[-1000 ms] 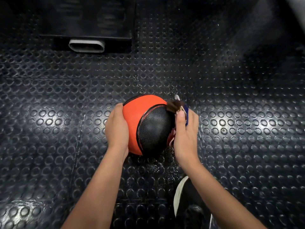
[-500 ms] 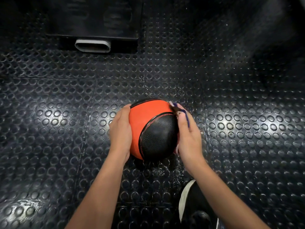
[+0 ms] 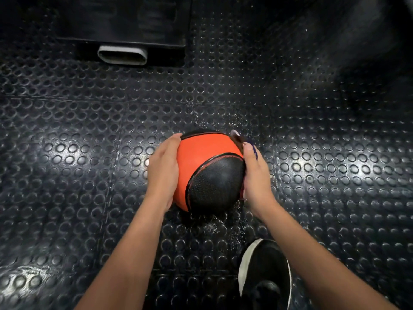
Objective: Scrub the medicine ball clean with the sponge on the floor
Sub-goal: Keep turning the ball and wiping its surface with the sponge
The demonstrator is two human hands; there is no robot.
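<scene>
Flooring (image 3: 78,175) of black rubber with raised round studs fills the view, glossy under the light and speckled with water droplets around and just below the ball. At the top edge stands a dark box-like piece of equipment (image 3: 120,21) with a pale oval opening (image 3: 122,55) at its base. The medicine ball (image 3: 207,171), orange with a black textured panel facing the camera, rests on the floor near the middle, held between both hands. The left hand (image 3: 162,173) lies flat against the ball's left side, fingers straight and together, palm pressed to the orange surface. The right hand (image 3: 256,175) is on the ball's right side, fingers curled over a sponge (image 3: 237,136) that it presses against the upper right of the ball; only a dark and pale corner of the sponge shows past the fingertips, along with a thin blue edge beside the index finger. A black shoe (image 3: 263,274) with a white sole rim sits on the floor under the right forearm, near the lower edge.
</scene>
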